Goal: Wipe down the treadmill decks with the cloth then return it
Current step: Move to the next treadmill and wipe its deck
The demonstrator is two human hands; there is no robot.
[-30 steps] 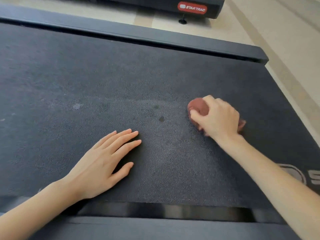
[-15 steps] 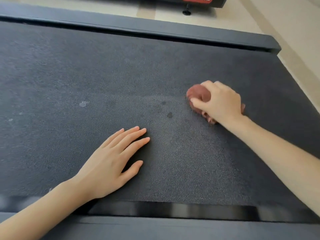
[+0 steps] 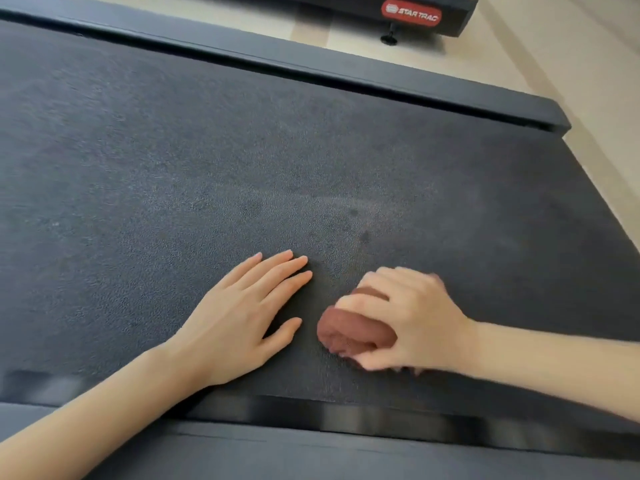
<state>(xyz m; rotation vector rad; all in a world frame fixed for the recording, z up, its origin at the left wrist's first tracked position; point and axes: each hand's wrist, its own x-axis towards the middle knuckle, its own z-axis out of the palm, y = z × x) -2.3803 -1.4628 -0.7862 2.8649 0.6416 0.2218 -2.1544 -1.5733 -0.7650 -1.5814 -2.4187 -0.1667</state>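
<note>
Since a second ago the right hand (image 3: 415, 317) has drawn the cloth (image 3: 349, 332) back from the middle of the deck (image 3: 173, 150) toward its near edge, so it now lies just beside the left hand (image 3: 242, 320), which has kept its place. Nearest the camera runs the near side rail (image 3: 311, 455), dark and smooth, with a glossy black strip between it and the textured belt. Just past that strip the left hand rests palm down on the deck, fingers straight and close together, thumb out to the side, holding nothing. To its right, the right hand curls over the reddish-brown cloth, bunched into a wad: fingers wrapped across the top, thumb underneath at the near side, pressing it against the belt. This hand is slightly blurred. Farther out, toward the middle of the deck, two small dark spots (image 3: 353, 213) sit in a paler patch of the surface. Beyond lies the far side rail (image 3: 346, 74), then pale floor (image 3: 554, 57), and at the top edge the end of a second treadmill (image 3: 460, 15) bearing a red badge (image 3: 411, 12) that reads STAR TRAC.
</note>
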